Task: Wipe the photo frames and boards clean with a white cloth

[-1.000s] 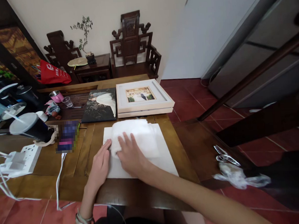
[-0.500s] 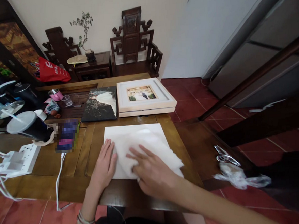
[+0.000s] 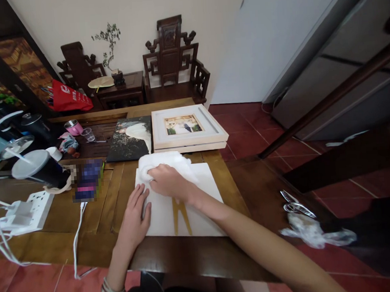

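Observation:
A flat white panel [image 3: 160, 219] lies on the wooden table in front of me. My left hand [image 3: 137, 212] rests flat on its left edge, fingers stretched out and holding nothing. In my right hand [image 3: 168, 181] is a bunched part of a white cloth [image 3: 169, 159], its fingers closed on it. The cloth spreads over the panel's far edge. Below my right hand, a yellow shape like an upside-down V [image 3: 181, 218] shows on the panel; its top is hidden by the hand.
Behind the panel are stacked light wooden picture frames [image 3: 190, 143] and a dark photo panel [image 3: 128, 144]. A phone [image 3: 88, 180] with a cable, a lidded cup [image 3: 38, 168] and a power strip [image 3: 36, 212] stand left. Scissors [image 3: 297, 207] and a plastic bag [image 3: 311, 230] lie right.
My right hand has moved the cloth away from me and slightly left, toward the panel's far edge, uncovering the yellow shape. The left hand has stayed on the left edge.

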Available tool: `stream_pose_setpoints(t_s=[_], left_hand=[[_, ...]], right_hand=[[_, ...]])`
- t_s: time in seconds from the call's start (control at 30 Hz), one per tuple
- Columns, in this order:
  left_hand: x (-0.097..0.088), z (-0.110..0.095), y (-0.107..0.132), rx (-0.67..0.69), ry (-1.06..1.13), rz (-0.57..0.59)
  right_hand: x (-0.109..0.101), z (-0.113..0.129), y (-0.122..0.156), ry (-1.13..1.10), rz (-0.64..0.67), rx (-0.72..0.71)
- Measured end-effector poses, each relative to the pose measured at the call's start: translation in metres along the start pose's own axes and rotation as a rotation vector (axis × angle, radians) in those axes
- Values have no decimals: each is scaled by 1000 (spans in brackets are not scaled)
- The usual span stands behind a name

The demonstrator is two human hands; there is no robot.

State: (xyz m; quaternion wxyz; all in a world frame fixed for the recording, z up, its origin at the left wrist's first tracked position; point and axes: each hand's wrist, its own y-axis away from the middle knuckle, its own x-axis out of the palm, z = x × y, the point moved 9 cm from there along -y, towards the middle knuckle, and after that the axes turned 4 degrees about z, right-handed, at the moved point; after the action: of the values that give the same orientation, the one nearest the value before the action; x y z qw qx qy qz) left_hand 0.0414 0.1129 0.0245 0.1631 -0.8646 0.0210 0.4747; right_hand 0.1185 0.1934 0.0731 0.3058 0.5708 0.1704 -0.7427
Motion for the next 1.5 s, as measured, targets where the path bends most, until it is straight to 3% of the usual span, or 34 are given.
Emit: stream_pose_setpoints(t_s=[0.2, 0.27, 0.33, 0.47, 0.57, 0.67, 0.87, 1.0, 1.1, 1.23, 1.37, 1.5], left_hand=[[4, 0, 1, 7, 2, 5], [4, 0, 1, 8, 5, 1], [3, 1, 2, 6, 7, -2], [3, 1, 1, -3, 15, -4], [2, -1, -1, 2, 18, 1], [1, -1, -2, 8, 7, 10], [0, -3, -2, 21, -2, 17], [-2, -5, -2, 23, -1, 4], [-1, -4, -2, 15, 2, 10], [1, -4, -2, 18, -1, 11], [1, -3, -2, 18, -4, 4], [1, -3, -3, 7, 8, 11]], right_hand=[[-5, -84, 49, -29, 10, 193], [0, -96, 71, -33, -2, 184], [8, -91, 96, -29, -2, 110], [21, -54, 156, -77, 38, -44], [21, -35, 183, -127, 84, -93], [16, -41, 173, -141, 102, -48], [3, -98, 95, -66, 49, 150], [-4, -105, 72, -60, -29, 115], [1, -87, 90, -74, -28, 56], [19, -48, 150, -134, 84, -17], [21, -24, 200, -242, 118, -69], [18, -30, 193, -234, 158, -53]])
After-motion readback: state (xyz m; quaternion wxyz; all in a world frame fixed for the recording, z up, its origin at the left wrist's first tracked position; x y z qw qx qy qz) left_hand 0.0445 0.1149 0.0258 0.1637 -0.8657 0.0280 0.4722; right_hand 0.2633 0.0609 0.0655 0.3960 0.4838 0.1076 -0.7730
